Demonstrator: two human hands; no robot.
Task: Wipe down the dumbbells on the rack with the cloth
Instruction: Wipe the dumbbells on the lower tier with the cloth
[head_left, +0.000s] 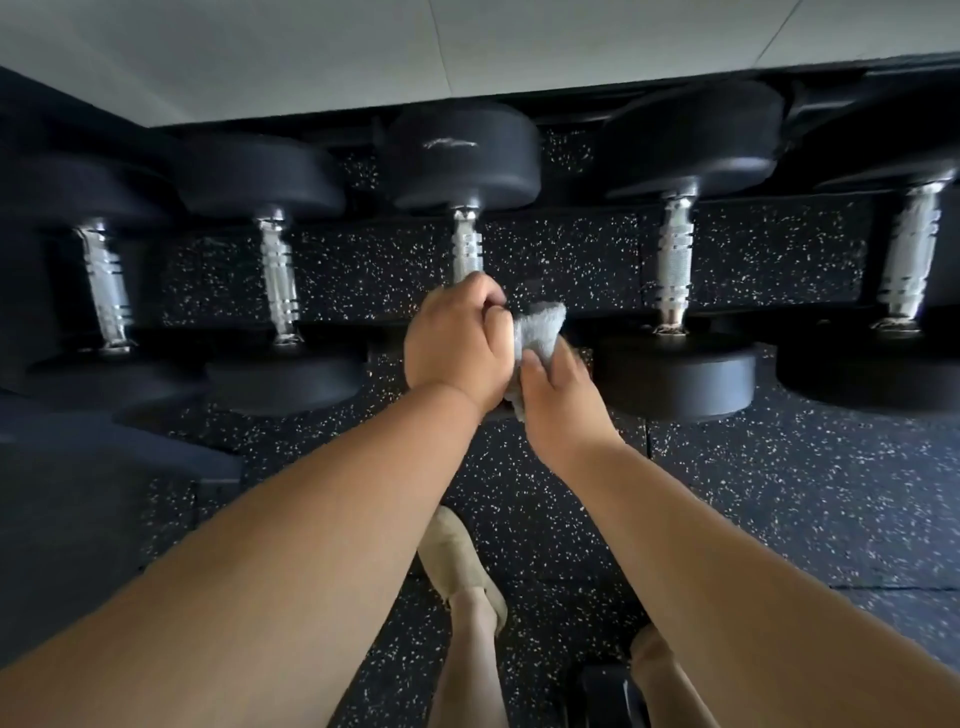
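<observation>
Several black dumbbells with chrome handles lie side by side on a low rack (623, 322). My left hand (457, 343) grips the near end of the handle of the middle dumbbell (465, 156). Right beside it, my right hand (563, 400) holds a light grey cloth (540, 327) against the near part of that dumbbell. The dumbbell's near head is hidden behind my hands and the cloth.
Neighbouring dumbbells lie at left (275, 270) and at right (675, 260), with more at both edges. Speckled black rubber floor (779, 493) runs under and in front of the rack. A pale wall (311, 52) stands behind. My feet (457, 561) are below.
</observation>
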